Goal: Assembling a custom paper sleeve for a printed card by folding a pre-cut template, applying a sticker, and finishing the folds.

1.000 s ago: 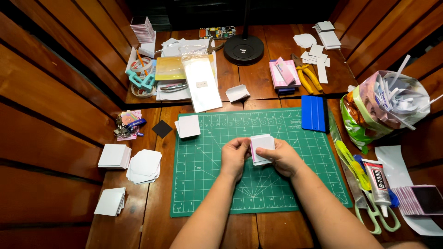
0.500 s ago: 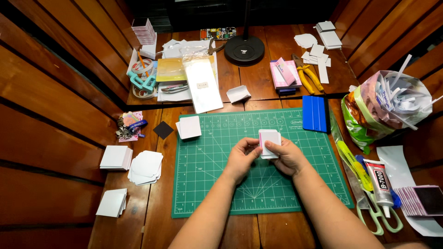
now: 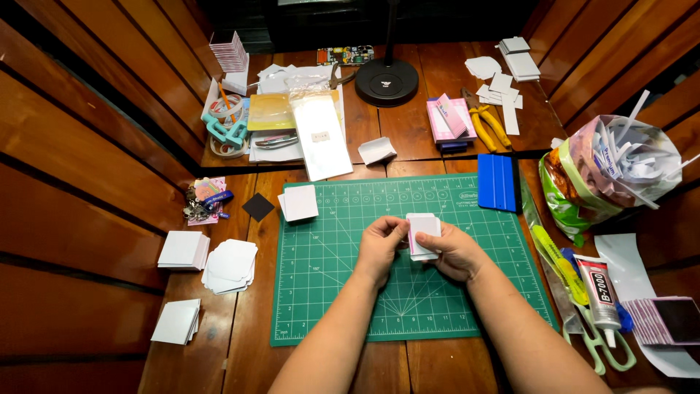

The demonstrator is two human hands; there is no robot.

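Observation:
Both my hands meet over the middle of a green cutting mat (image 3: 343,292). Between them is a small stack of white square cards with pink edges (image 3: 424,233). My left hand (image 3: 380,246) pinches the stack's left side with its fingertips. My right hand (image 3: 456,252) cups the stack from the right and below. The stack stands nearly upright, just above the mat. A second small pile of white squares (image 3: 299,202) lies at the mat's upper left corner, apart from my hands.
Piles of white cards (image 3: 230,264) lie left of the mat. A blue squeegee (image 3: 497,182), a glue tube (image 3: 599,292), green scissors (image 3: 605,349) and a bag of paper scraps (image 3: 616,164) sit on the right. A black lamp base (image 3: 386,80) and a clear sleeve (image 3: 321,135) lie behind.
The stack has been turned from lying flatter to nearly upright, and my hands shifted slightly around it, staying over the mat's middle.

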